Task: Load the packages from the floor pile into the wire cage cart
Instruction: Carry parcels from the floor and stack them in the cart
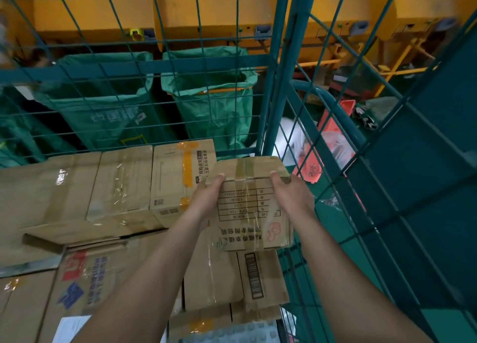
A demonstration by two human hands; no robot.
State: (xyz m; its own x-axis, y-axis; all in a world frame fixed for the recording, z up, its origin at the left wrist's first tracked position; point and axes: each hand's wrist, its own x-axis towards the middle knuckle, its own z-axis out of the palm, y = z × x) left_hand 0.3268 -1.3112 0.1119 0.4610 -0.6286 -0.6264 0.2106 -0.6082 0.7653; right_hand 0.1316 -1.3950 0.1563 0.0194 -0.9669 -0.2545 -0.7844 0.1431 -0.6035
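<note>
A small taped cardboard box [251, 203] is held between both hands: left hand [207, 197] grips its left edge, right hand [290, 194] its right edge, fingers curled over the top. It hangs above stacked cartons [124, 185] inside the green wire cage cart [281, 66]

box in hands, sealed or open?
Sealed: clear tape runs over the flaps of the held box, gripped by left hand and right hand.

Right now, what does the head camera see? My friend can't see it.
Two hands, left and right, hold a taped box above stacked boxes inside a green wire cart. Green bags hang behind the mesh.
</note>
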